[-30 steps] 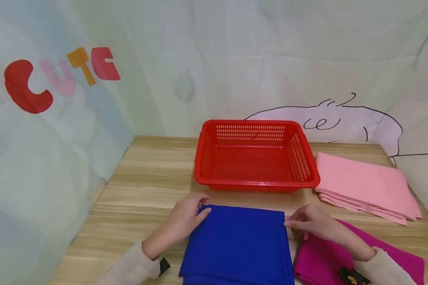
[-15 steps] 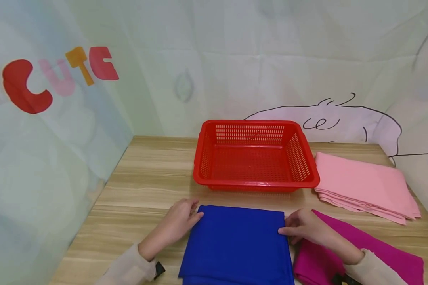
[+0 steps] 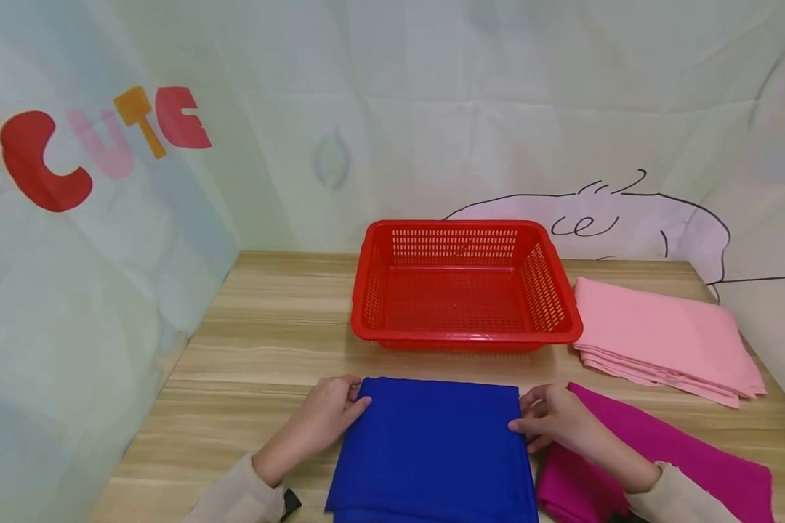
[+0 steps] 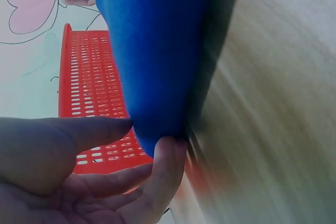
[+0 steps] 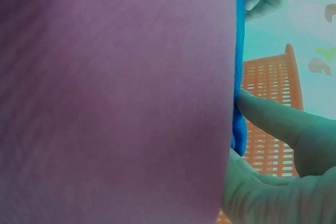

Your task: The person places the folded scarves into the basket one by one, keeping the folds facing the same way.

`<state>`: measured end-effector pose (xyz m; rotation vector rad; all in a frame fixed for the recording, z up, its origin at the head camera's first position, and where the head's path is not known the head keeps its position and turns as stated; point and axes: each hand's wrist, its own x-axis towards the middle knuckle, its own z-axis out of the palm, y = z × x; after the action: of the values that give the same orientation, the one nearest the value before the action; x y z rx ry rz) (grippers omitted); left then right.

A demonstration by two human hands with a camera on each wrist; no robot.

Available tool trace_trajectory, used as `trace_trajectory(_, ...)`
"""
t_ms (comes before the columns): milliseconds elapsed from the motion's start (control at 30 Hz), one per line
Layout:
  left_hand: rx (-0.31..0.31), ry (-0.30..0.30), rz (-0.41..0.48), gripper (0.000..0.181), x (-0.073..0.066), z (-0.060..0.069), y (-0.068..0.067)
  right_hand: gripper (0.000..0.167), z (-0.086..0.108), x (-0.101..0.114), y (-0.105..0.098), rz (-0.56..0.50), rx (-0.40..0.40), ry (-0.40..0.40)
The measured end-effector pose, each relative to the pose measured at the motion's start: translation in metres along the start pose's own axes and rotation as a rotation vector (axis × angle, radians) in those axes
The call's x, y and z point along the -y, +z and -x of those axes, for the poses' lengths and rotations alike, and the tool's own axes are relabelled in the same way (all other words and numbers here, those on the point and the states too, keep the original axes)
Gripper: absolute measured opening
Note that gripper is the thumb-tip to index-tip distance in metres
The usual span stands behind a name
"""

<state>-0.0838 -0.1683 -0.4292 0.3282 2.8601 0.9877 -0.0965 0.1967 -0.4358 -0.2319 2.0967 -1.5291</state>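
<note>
A folded blue cloth point(image 3: 435, 450) lies flat at the front of the wooden table. At its far left corner my left hand point(image 3: 330, 410) pinches the edge, thumb on top. The left wrist view shows the thumb point(image 4: 100, 131) and fingertips point(image 4: 165, 153) on either side of the blue edge. My right hand point(image 3: 552, 418) grips the cloth's right edge near the far corner, thumb over the top; some of its fingers are hidden. Under the right forearm lies a folded magenta cloth point(image 3: 687, 450), which fills much of the right wrist view.
A red plastic basket point(image 3: 464, 337) with slotted walls stands just beyond the blue cloth. To its right is a folded pink cloth point(image 3: 667, 338), close against the basket's corner. A printed wall sheet point(image 3: 392, 145) borders the table point(image 3: 268, 319) at the back and left.
My left hand has shifted left and closed on the blue cloth's corner. My right hand has moved slightly toward me along the right edge and taken hold there. The cloth has hardly moved.
</note>
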Motion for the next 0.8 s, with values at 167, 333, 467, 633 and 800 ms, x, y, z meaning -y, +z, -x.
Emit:
trace_trajectory(167, -0.025, 0.009, -0.028, 0.012, 0.0004, 0.0009, 0.0008, 0.033, -0.0006, -0.0007, 0.0024, -0.036, 0.014, 0.000)
trace_trajectory(333, -0.028, -0.023, -0.031, 0.019, 0.0011, 0.0018, 0.0004, 0.032, -0.0016, -0.0007, 0.0041, -0.054, 0.035, 0.005)
trace_trajectory(467, -0.034, -0.043, -0.026, 0.027, 0.0018, 0.0015, 0.0004, 0.033, -0.0021, -0.0007, 0.0056, -0.063, 0.052, 0.002)
trace_trajectory(633, -0.052, -0.026, -0.036, 0.025, 0.0029, 0.0022, 0.0021, 0.032, -0.0030, 0.0000, 0.0060, -0.109, 0.068, 0.032)
trace_trajectory(800, -0.053, -0.018, -0.039, 0.025, 0.0032, 0.0031, 0.0029, 0.027, -0.0017, -0.0016, 0.0070, -0.184, 0.090, 0.057)
